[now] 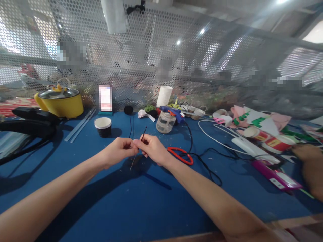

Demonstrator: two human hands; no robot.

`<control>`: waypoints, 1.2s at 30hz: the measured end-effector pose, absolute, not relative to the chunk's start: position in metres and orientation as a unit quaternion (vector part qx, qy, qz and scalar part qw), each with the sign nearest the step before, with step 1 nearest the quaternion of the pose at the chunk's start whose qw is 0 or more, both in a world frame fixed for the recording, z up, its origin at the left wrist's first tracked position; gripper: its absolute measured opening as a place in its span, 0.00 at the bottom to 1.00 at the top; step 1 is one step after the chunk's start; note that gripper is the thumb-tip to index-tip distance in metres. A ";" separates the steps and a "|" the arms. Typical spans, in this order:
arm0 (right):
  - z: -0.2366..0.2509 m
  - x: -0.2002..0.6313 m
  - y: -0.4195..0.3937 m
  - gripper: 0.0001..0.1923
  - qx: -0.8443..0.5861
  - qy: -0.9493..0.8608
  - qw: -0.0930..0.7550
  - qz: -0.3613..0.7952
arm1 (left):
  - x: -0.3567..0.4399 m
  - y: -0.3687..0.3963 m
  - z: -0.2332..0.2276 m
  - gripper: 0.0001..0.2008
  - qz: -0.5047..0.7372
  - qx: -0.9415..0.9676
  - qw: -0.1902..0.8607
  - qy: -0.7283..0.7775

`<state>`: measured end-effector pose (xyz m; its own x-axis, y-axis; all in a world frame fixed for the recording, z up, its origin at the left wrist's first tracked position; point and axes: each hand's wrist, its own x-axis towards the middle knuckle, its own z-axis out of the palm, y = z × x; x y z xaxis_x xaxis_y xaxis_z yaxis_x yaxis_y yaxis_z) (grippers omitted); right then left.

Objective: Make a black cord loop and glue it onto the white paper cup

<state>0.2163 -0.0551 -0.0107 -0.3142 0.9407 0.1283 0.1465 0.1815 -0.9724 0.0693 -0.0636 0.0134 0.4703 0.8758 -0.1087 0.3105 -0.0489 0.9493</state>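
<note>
Both hands mid-work over the blue table. Right hand pinches a thin stem between thumb and fingers, dark tip poking up above the grip; left hand has its fingertips pressed together right against the right's, seemingly on the same stem, though the contact spot is too small to be sure. Stem is held off the tabletop, in front of the person. Progress: upper part is dark, thin lower end hangs out pale and loose below the fingers, so I'd call it partly done, lower end left over. No head on the tip. Beyond the hands, a black round piece with its own dark stem looks further along. Black-and-white cup to the left, clear jar and blue glue gun just beyond, both out of hand.
</note>
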 end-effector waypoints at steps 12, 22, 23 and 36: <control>-0.008 0.222 -0.049 0.17 -0.338 -0.665 0.390 0.540 | 0.067 -0.062 0.017 0.10 0.248 0.637 0.592 0.426; -0.011 0.222 -0.050 0.17 -0.393 -0.685 0.392 0.470 | 0.069 -0.064 0.016 0.11 0.256 0.701 0.478 0.462; -0.011 0.222 -0.050 0.18 -0.397 -0.683 0.396 0.469 | 0.068 -0.064 0.015 0.10 0.258 0.706 0.473 0.460; -0.009 0.219 -0.055 0.18 -0.395 -0.665 0.391 0.498 | 0.071 -0.068 0.017 0.11 0.266 0.671 0.530 0.445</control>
<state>0.2193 -0.0546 -0.0088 -0.3813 0.9158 0.1259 0.1363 0.1904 -0.9722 0.0713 -0.0677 0.0172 0.4626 0.8792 -0.1143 0.3157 -0.0429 0.9479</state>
